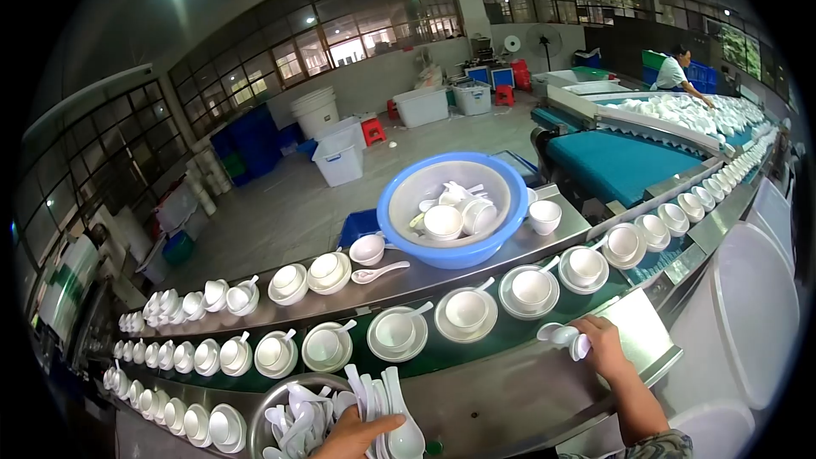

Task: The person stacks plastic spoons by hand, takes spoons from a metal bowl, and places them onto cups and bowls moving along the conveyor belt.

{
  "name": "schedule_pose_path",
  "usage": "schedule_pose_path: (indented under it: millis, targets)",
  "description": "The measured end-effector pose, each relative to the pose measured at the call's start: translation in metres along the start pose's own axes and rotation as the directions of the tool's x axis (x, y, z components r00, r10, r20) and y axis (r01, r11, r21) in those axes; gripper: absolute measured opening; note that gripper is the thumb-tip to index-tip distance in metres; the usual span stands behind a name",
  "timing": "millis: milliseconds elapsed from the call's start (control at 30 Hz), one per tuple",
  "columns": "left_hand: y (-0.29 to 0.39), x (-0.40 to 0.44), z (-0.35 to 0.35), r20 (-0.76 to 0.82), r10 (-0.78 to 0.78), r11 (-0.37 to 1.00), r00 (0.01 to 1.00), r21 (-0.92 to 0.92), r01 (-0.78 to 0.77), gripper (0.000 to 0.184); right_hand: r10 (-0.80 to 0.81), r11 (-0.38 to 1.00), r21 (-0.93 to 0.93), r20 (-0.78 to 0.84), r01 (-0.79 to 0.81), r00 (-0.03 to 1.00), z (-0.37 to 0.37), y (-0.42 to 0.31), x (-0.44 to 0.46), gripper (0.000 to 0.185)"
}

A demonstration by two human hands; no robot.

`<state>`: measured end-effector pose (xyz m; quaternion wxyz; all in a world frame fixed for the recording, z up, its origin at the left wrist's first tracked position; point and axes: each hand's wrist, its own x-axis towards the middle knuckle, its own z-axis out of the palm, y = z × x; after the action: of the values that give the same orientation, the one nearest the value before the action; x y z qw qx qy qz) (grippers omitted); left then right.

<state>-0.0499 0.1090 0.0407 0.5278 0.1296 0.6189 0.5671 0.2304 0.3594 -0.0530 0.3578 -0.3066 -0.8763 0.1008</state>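
My left hand [350,435] is closed round a bunch of white soup spoons [406,438], handles pointing up. Beside it, a metal bowl [257,408] holds a heap of loose white spoons [297,421]. Further right, my right hand [605,347] grips several white spoons [563,336] over the steel ledge, their bowls toward the belt. A green conveyor belt [361,323] runs past both hands. It carries a row of white bowls on saucers, such as the bowl [531,287] nearest my right hand. Many of these sets have a spoon in them.
A blue basin [395,234] with bowls and spoons stands on the steel shelf behind the belt. Stacked bowls [228,427] line the near-left ledge. White tubs [756,306] stand at my right. A co-worker [671,72] reaches over a pile of white ware at far right.
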Motion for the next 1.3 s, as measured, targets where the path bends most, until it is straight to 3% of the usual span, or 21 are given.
schedule_pose_path:
  millis: [67, 133, 767, 1033, 1300]
  targets:
    - [-0.0041, 0.0051, -0.0047, 0.032, -0.021, 0.999, 0.999, -0.037, 0.022, 0.039, -0.019, 1.000, 0.010, -0.014, 0.019, 1.000, 0.0009, 0.0000, 0.0000, 0.033]
    - [-0.0028, 0.0036, -0.0028, -0.066, -0.055, 0.998, 0.996, -0.005, 0.054, 0.036, -0.005, 1.000, -0.002, -0.009, 0.005, 1.000, 0.0014, 0.0017, -0.0010, 0.033]
    - [-0.0050, 0.0038, -0.0051, -0.031, -0.076, 0.993, 0.997, -0.097, 0.073, 0.031, 0.002, 1.000, 0.002, 0.003, -0.002, 1.000, 0.0038, 0.0047, -0.0007, 0.033]
    - [-0.0069, 0.0054, -0.0082, -0.021, -0.027, 0.997, 0.999, -0.079, 0.025, 0.047, 0.005, 1.000, 0.004, 0.007, -0.005, 1.000, 0.0028, 0.0024, 0.0000, 0.031]
    - [-0.0021, 0.0012, -0.0035, -0.039, -0.054, 0.996, 0.998, -0.071, 0.051, 0.048, 0.022, 1.000, -0.005, 0.027, -0.022, 0.999, 0.0011, 0.0021, 0.0003, 0.033]
